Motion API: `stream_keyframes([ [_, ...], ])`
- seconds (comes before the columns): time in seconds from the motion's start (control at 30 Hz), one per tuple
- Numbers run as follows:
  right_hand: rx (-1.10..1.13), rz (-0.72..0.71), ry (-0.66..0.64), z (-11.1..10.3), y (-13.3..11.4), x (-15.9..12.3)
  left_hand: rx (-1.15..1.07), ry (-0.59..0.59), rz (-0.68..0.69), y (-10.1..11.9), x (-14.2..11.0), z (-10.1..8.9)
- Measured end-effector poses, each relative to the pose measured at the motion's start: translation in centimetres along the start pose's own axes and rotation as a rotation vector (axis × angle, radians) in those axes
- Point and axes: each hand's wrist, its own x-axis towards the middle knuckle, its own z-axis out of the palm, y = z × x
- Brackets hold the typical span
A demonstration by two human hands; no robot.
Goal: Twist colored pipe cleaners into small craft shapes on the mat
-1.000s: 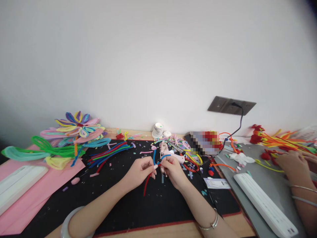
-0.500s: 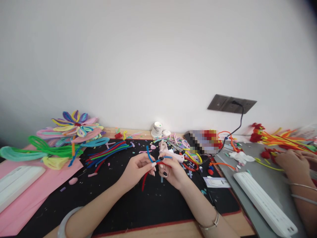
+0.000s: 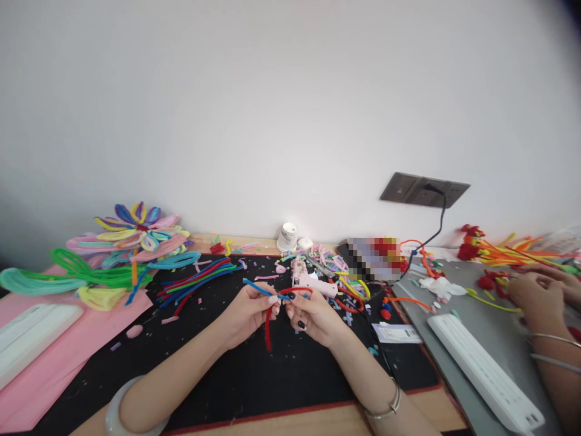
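Observation:
Between my two hands a blue pipe cleaner (image 3: 256, 287) and a red pipe cleaner (image 3: 268, 333) cross each other. My left hand (image 3: 252, 312) pinches them near the crossing; the blue end sticks out to the upper left and a red end hangs down. My right hand (image 3: 313, 312) is closed on the pipe cleaners just to the right, with a red stretch arching over its fingertips. The exact twist at the crossing is hidden by my fingers. Behind my right hand lies a pale pink glue gun (image 3: 318, 283). Left of my hands rests a bundle of red, green and blue pipe cleaners (image 3: 200, 281).
A black mat (image 3: 218, 387) covers the desk, strewn with scraps (image 3: 329, 260). Pipe-cleaner flowers (image 3: 140, 233) stand at left above pink paper (image 3: 91, 357). A white cup (image 3: 288, 236) stands by the wall. At right are a white power strip (image 3: 485, 372) and another person's hands (image 3: 540, 297).
The blue end has swung down to the left from nearly upright. The red pipe cleaner now arches over my right fingertips. Both hands stay close together, and the other person's hands have shifted slightly.

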Motion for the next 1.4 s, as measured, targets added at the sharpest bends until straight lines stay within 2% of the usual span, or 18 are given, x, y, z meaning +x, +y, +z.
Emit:
stream_keyframes([
  [0.17,0.039,-0.122,0.112,0.1,0.2,0.3,-0.084,-0.096,-0.161,0.9,-0.2,-0.2],
  [0.27,0.04,-0.206,0.163,-0.1,0.1,0.4,-0.102,-0.033,-0.157,1.0,0.1,-0.5],
  [0.37,0.066,-0.285,0.194,-0.3,-0.1,0.5,0.001,0.124,-0.001,0.8,0.6,-0.7],
  [0.47,0.11,-0.369,0.246,-0.6,-0.2,0.6,0.338,0.213,0.121,0.5,0.9,-0.7],
  [0.57,0.133,-0.431,0.303,-0.7,-0.3,0.7,0.75,0.182,0.157,0.1,1.0,-0.7],
  [0.63,0.1,-0.451,0.339,-0.6,-0.3,0.7,0.937,0.129,0.204,-0.2,0.8,-0.7],
  [0.67,0.059,-0.459,0.356,-0.6,-0.2,0.7,0.99,0.117,0.242,-0.3,0.7,-0.6],
  [0.83,-0.222,-0.449,0.425,-0.1,0.5,0.6,1.093,0.218,0.559,0.0,-0.2,0.1],
  [0.97,-0.285,-0.408,0.379,0.5,0.8,0.4,1.175,0.136,0.676,0.4,-0.5,0.2],
  [1.07,-0.261,-0.37,0.3,0.8,1.0,0.3,1.239,0.073,0.685,0.5,-0.3,-0.1],
  [1.23,-0.224,-0.334,0.218,1.0,1.1,0.3,1.265,0.03,0.61,0.6,-0.2,-0.1],
  [1.33,-0.233,-0.349,0.25,0.8,0.9,0.3,1.176,0.051,0.541,0.6,-0.3,0.1],
  [1.4,-0.246,-0.376,0.307,0.6,0.7,0.4,1.024,0.076,0.451,0.4,-0.2,0.2],
])
